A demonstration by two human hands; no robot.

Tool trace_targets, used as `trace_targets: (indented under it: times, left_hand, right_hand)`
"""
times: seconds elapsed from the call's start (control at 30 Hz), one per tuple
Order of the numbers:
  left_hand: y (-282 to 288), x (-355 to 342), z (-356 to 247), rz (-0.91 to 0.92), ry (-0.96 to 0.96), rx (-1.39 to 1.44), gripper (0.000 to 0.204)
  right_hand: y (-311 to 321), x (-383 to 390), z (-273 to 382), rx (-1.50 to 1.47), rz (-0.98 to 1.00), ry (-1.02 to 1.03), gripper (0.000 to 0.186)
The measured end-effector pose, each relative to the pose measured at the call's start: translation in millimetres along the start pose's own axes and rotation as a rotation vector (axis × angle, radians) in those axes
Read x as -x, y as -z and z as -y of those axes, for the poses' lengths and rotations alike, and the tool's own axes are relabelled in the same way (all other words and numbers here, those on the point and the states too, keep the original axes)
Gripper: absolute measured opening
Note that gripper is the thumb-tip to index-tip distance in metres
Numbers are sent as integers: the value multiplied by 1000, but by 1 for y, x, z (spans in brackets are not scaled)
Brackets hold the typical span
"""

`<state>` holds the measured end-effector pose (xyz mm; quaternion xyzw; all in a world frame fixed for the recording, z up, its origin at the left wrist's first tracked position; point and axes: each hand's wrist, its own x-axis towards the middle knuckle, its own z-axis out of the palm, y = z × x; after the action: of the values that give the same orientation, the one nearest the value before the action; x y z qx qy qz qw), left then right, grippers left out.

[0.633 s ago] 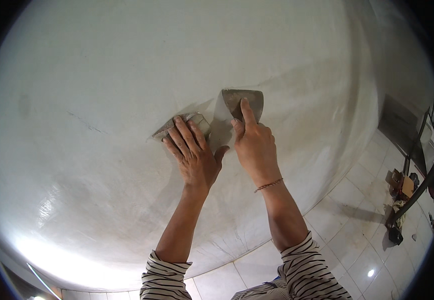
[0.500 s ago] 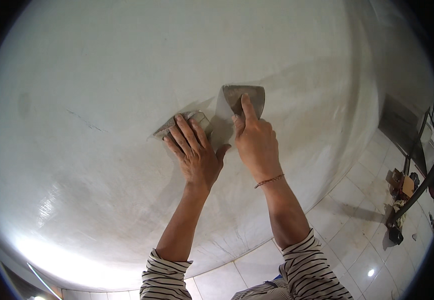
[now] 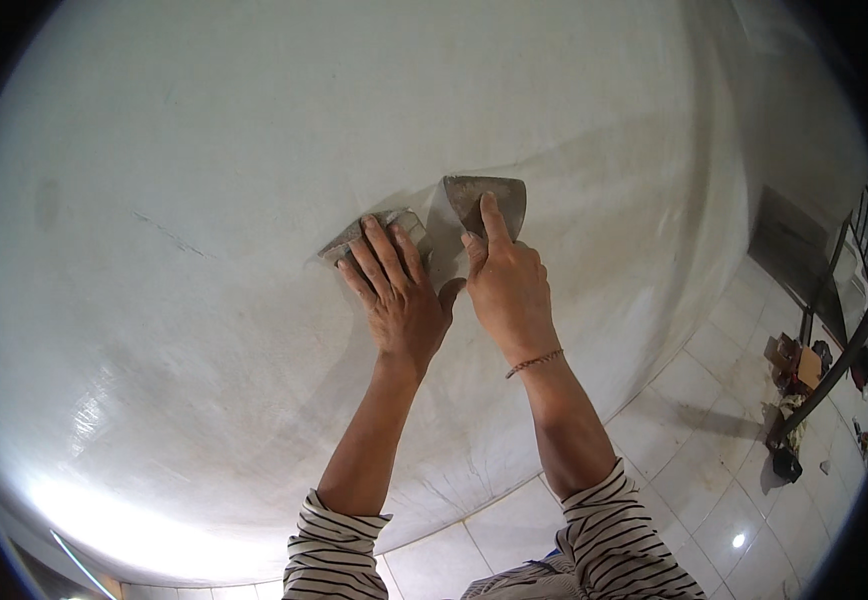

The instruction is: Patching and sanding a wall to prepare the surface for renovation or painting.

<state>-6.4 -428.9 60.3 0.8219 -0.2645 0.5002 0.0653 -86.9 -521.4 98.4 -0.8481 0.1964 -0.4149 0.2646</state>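
My left hand point(image 3: 401, 300) lies with long, slightly spread fingers over a flat grey plate point(image 3: 409, 222), pressing it to the pale wall point(image 3: 204, 350). The plate looks like a spreader blade; its far edge is dark and crusted, and my palm hides its near part. Just right of it, my right hand point(image 3: 514, 290) is closed round the handle of a putty knife point(image 3: 504, 200), with the index finger stretched along the wide metal blade. That blade lies close to the wall, its edge pointing away from me. The handle is hidden in my fist.
Dark scratch marks point(image 3: 174, 235) run across the wall on the left. White floor tiles point(image 3: 694, 430) show below and to the right. At the far right stand a dark metal frame point(image 3: 822, 385) and a small open cardboard box point(image 3: 804, 365) among clutter.
My left hand has slid a little to the right and away from me with the plate, closer to the putty knife. My right hand has hardly moved.
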Motion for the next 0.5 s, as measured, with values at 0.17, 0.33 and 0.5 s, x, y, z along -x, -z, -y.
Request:
trace_targets:
  times: [0.17,0.33,0.5]
  left_hand:
    - [-6,2,3,-44,-40,80,96]
    - [-4,4,6,-14,-24,36,96]
    - [-3,4,8,-2,-16,29,96]
  right_hand:
    - [-10,1,-4,-58,-68,50,49]
    - [-12,3,0,-85,-40,36,48]
    - [-7,3,5,-62,-10,12,48]
